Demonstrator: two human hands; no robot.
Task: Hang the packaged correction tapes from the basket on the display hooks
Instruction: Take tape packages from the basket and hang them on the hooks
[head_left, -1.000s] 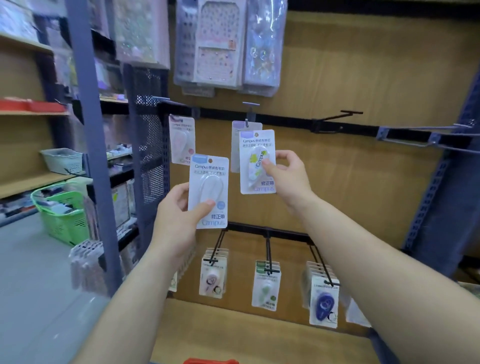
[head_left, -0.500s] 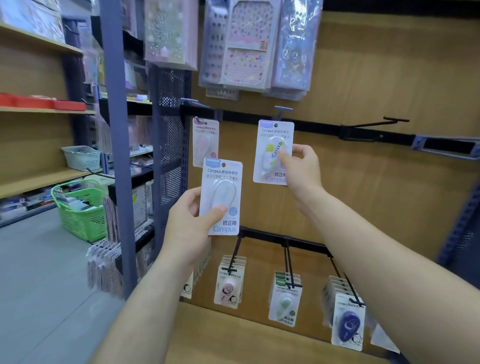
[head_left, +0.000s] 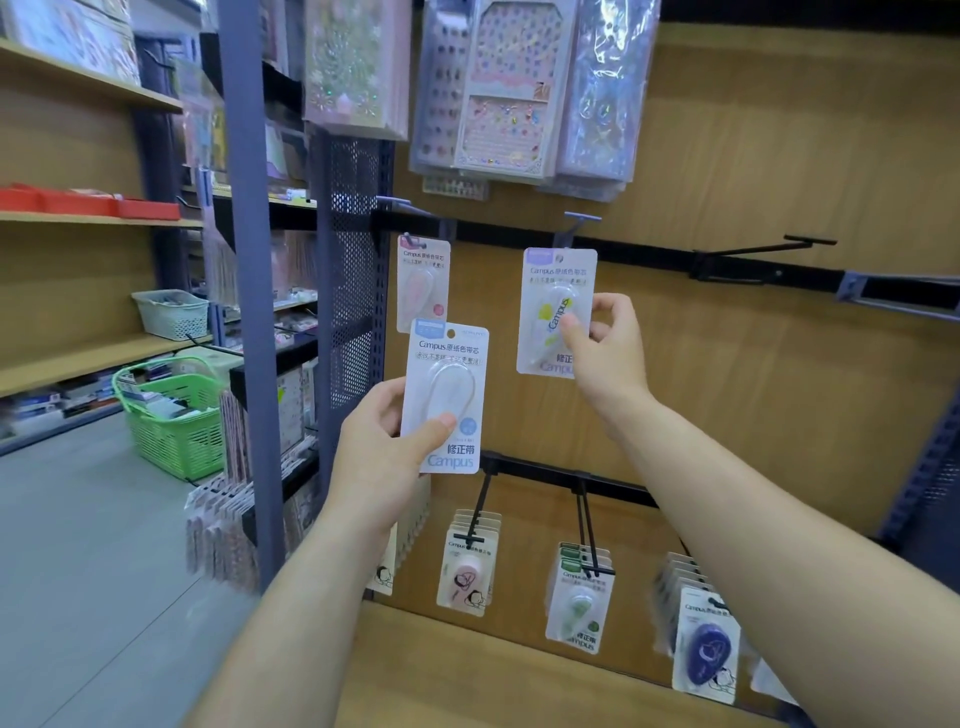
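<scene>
Left grip (head_left: 384, 447) on Campus pack (head_left: 448, 364)

A stationery shop: packaged correction tapes (head_left: 579, 603) hang in rows from display hooks (head_left: 586, 519) on a wooden panel (head_left: 753, 364), sticker sheets (head_left: 506, 88) above, stocked shelves (head_left: 52, 364) and a green basket (head_left: 171, 447) beside the aisle.

Two hands (head_left: 382, 457) (head_left: 608, 353), three correction tape packs (head_left: 423, 283) (head_left: 444, 384) (head_left: 550, 291) up top, at least three stacks (head_left: 467, 566) (head_left: 579, 603) (head_left: 704, 644) below, two baskets (head_left: 176, 436) (head_left: 171, 314).

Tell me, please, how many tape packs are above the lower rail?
3: pink pack on the left hook; yellow pack at the middle hook, pinched by the right hand; blue pack in the left hand. Others may hide behind them.
</scene>
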